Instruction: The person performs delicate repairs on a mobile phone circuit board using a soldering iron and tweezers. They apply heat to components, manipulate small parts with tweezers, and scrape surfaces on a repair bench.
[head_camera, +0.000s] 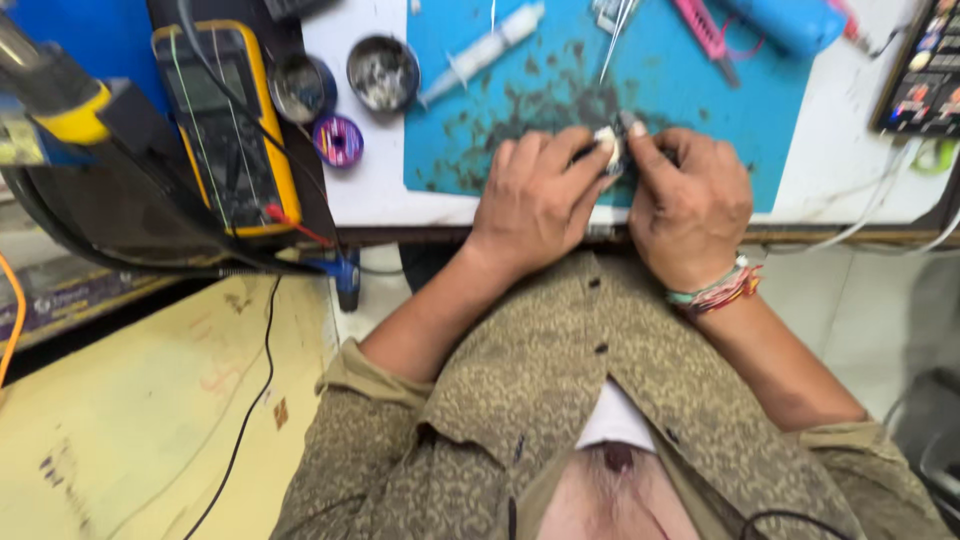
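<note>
Head view: we see both forearms reaching forward from a patterned olive shirt, wrists meeting at the near edge of the table. Left hand lies knuckles up, fingers curled, thumb and forefinger pinched on a small pale part. Right hand mirrors it, knuckles up, forefinger tip pressing the same part from the other side; both hands are closed around it, so we can make out little of its shape and cannot tell its long axis or which way it points. The part sits at the near edge of a blue mat, whose surface is matte and heavily stained with dark blotches. A band of coloured threads circles the right wrist. Farther back on the mat we note a clear plastic syringe, lying on a diagonal with its tip toward near-left, and a pink-handled tool. Left of the mat, on the white table top, stand two round metal tins and a small purple spool. A yellow-cased multimeter lies at far left, long axis running away from us, with dark leads across it.
</note>
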